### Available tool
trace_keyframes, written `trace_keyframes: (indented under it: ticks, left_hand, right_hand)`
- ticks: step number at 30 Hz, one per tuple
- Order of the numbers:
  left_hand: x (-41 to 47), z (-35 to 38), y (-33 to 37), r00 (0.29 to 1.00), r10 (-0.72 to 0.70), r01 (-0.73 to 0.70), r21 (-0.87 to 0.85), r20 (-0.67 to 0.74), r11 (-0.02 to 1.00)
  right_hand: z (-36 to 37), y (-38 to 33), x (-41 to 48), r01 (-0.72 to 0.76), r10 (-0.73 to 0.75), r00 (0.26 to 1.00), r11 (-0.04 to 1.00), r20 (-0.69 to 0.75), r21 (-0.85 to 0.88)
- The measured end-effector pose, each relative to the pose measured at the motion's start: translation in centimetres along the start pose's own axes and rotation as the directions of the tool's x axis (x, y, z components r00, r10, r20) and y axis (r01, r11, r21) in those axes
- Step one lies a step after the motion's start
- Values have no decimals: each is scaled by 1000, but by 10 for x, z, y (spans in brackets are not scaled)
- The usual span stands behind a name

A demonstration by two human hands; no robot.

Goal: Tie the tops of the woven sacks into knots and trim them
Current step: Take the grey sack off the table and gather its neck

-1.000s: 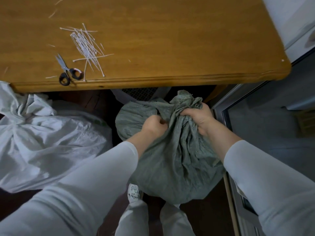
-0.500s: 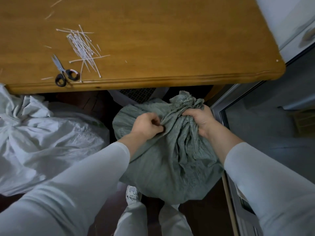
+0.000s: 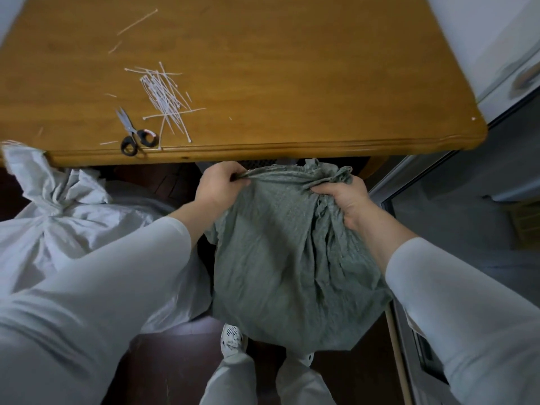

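Note:
A grey-green woven sack [image 3: 289, 258] stands on the floor in front of my legs, just below the table edge. My left hand [image 3: 217, 185] grips the left part of its top edge. My right hand [image 3: 343, 197] grips the bunched right part of the top. Between my hands the top edge is stretched out flat. A white woven sack [image 3: 67, 229] with a gathered, tied top lies to the left. Black-handled scissors [image 3: 134, 135] and a pile of white cable ties [image 3: 165, 97] lie on the wooden table [image 3: 292, 68].
The table's front edge runs right above my hands. A white appliance [image 3: 496, 39] stands at the upper right, and a metal-framed glass door [image 3: 438, 214] is on the right. My shoes [image 3: 232, 339] show under the green sack on the dark floor.
My left hand has moved up and to the left along the sack's top, pulling the gathered fabric out into a wide stretched edge. My right hand keeps its grip on the right bunch.

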State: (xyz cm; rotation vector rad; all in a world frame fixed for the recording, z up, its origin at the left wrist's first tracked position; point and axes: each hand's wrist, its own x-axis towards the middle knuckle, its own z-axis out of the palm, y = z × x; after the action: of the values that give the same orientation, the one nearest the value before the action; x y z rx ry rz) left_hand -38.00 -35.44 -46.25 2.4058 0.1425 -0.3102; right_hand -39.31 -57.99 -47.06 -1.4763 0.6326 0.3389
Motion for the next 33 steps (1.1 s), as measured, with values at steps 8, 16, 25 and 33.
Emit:
trace_keyframes:
  ticks: [8, 16, 25, 33]
  left_hand:
    - [-5, 7, 7, 987, -41, 68, -177, 155, 982]
    - [-16, 13, 24, 976, 212, -215, -59, -51, 975]
    - [-21, 44, 41, 929, -39, 171, -335, 367, 927]
    - [-27, 17, 9, 976, 16, -116, 453, 218, 884]
  right_hand:
    - [0, -2, 0, 66, -66, 997, 998, -43, -9]
    - [-3, 1, -3, 2, -2, 1000, 994, -3, 106]
    - [-4, 2, 0, 4, -5, 1000, 994, 7, 108]
    - [-5, -1, -1, -26, 27, 1000, 993, 1, 115]
